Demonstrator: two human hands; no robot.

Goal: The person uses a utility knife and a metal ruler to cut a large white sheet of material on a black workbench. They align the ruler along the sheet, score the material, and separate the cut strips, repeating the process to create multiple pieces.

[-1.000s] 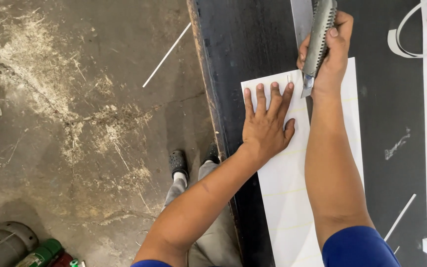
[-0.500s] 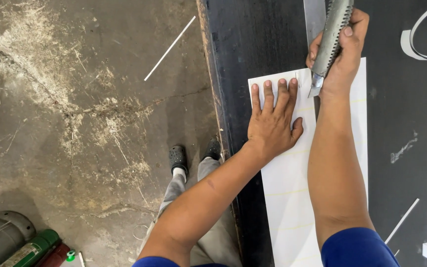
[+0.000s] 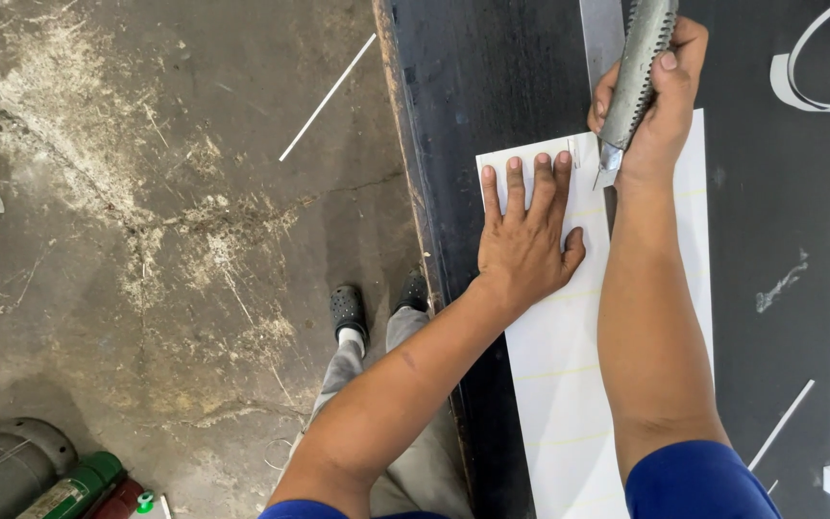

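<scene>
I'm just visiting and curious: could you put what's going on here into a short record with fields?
Left hand: pressed flat on the white sheet
Right hand: gripping a grey utility knife, blade tip at the sheet's top edge
Guide: metal ruler running beside the knife
Surface: black worktable
Floor: stained concrete, green bottle lower left

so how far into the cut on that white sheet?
Barely started: the knife blade sits at the white sheet's far edge, against the metal ruler. Right hand grips the knife, left hand lies flat on the sheet. No cut line visible on the length toward the person.
</scene>
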